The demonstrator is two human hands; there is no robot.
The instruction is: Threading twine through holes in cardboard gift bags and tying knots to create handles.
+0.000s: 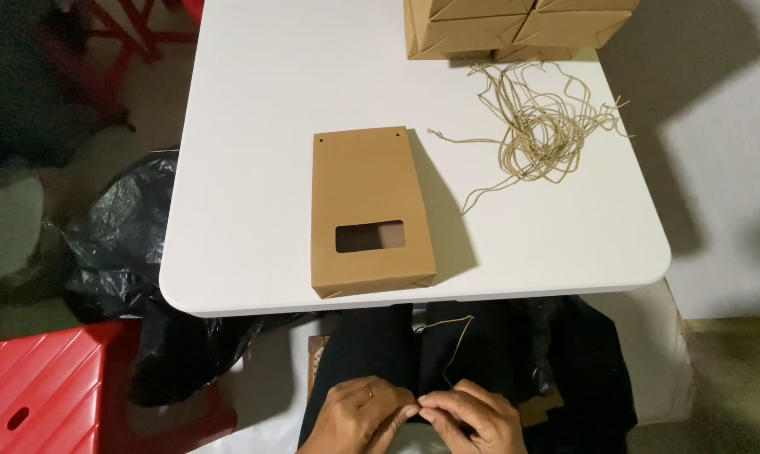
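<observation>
**A:** What are the hands doing down at the lower edge?

**B:** Both are sitting low over the person's lap, below the white counter (254, 168). The left hand (365, 414), wearing a ring, and the right hand (470, 418) are meeting fingertip to fingertip, each grip narrowed to a pinch on a thin piece of twine (458, 345). The twine is rising from the pinch and curling up toward the counter's front edge. The wrists are being cut off by the bottom of the view.

**A:** Can you tell how the twine is lying between the fingers?

**B:** No, that part is too small and is being covered by the fingertips. Its upper end is fading against the dark trousers (371, 345).

**A:** And up on the counter?

**B:** A flat brown paper bag (367, 189) is lying near the front edge, with a rectangular window cut in it and two small holes at its top. A loose tangle of the same cord (544, 130) is lying to its right, well apart from the hands. At the far edge a stack of folded brown bags (514, 29) is being cropped by the top of the view.

**A:** Anything around the counter?

**B:** A crumpled black plastic bag (119, 244) is lying on the floor at the left, beside a red plastic stool (52, 395) that is partly out of view. The dim area at top left is hard to make out
</observation>
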